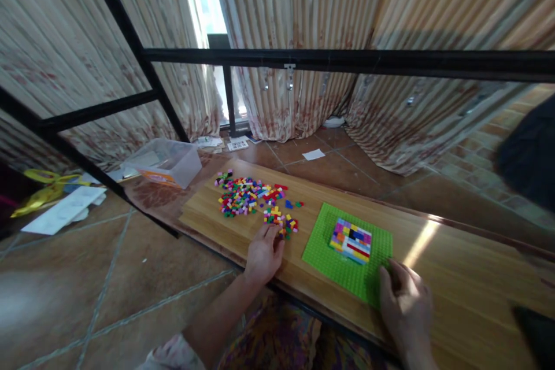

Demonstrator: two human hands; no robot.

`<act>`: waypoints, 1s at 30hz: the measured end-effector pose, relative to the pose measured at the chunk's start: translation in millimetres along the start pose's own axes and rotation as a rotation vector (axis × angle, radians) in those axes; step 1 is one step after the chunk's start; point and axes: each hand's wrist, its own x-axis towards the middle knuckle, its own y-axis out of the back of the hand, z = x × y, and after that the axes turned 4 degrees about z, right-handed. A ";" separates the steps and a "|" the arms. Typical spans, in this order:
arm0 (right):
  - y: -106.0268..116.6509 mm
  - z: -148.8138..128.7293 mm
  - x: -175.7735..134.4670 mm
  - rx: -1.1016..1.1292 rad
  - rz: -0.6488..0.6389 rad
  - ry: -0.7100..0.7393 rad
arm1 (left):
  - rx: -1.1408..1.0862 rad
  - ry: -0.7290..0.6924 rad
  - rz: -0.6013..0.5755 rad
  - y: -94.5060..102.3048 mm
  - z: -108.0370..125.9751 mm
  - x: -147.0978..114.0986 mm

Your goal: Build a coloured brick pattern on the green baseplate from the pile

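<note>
My left hand (263, 254) rests at the near edge of a small heap of toy bricks (277, 217), its bent fingertips down among them. Its fingers are drawn together, and anything they pinch is hidden. My right hand (406, 298) is at the right edge of a green baseplate (321, 243). Thumb and fingers are curled closed there, with whatever is between them out of sight. On the baseplate sits a flat, roughly rectangular patch of multicoloured bricks (351, 240). Farther left lies a larger heap of loose bricks (243, 196).
The wooden board (468, 277) lies on a long table. At its left end stands a clear plastic box (173, 162) with an orange label. Black metal bars (329, 60) cross behind the table, before striped curtains (295, 6). Papers (313, 154) lie on the tiled floor.
</note>
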 end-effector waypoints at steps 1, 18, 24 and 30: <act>-2.6 1.3 -0.9 -0.026 0.012 0.041 | -0.004 0.007 -0.002 -0.6 -0.5 0.1; -9.2 14.5 -3.1 -0.070 0.005 0.169 | 0.163 0.041 -0.156 5.7 7.6 14.2; -9.7 14.2 -3.5 -0.050 0.001 0.132 | 0.185 0.068 -0.125 1.1 7.3 15.9; -9.2 13.6 -4.5 -0.020 -0.012 0.079 | 0.080 0.041 -0.098 -0.4 -0.9 15.0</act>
